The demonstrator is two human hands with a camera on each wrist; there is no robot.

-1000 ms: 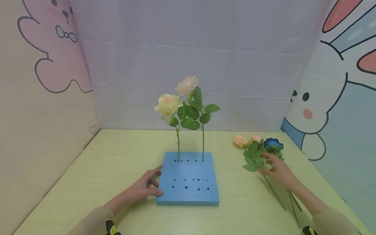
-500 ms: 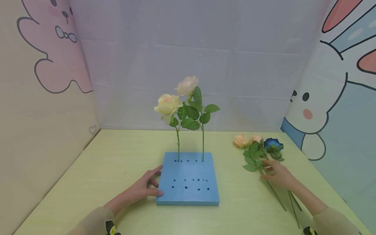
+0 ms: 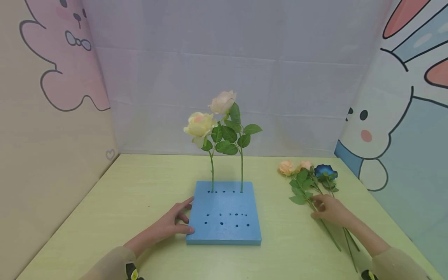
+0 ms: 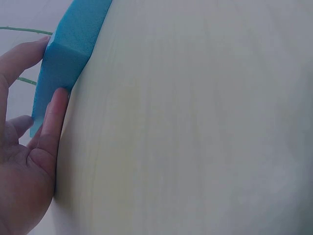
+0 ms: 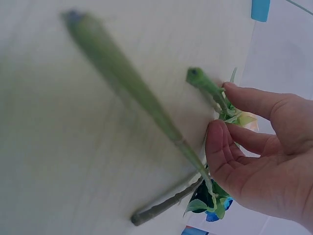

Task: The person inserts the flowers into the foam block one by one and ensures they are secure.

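Observation:
In the head view my left hand (image 3: 171, 221) lies along the left side of a blue foam board (image 3: 229, 204) with holes. Its thumb touches the near left corner; other fingers touch the side. A cream-yellow rose (image 3: 200, 126) and a pale pink rose (image 3: 223, 102) stand upright in the board's far holes. At the right, my right hand (image 3: 330, 210) reaches over the stems of lying flowers. Its thumb and fingertips sit around a green stem (image 5: 204, 84), with a gap between them in the right wrist view. Two peach roses (image 3: 286, 168) and a blue rose (image 3: 326, 171) lie there.
The pale yellow-green table (image 3: 157, 175) carries the board and the loose flowers, whose bare stems point toward the near right. A pale cloth wall (image 3: 157, 101) rises at the back. Side walls bear a pink cartoon animal (image 3: 70, 77) and a white rabbit (image 3: 378, 116).
My right hand has slid down from the leaves toward the bare stem, with its fingers drawing in closer. The lying flowers, my left hand and the foam board have stayed put.

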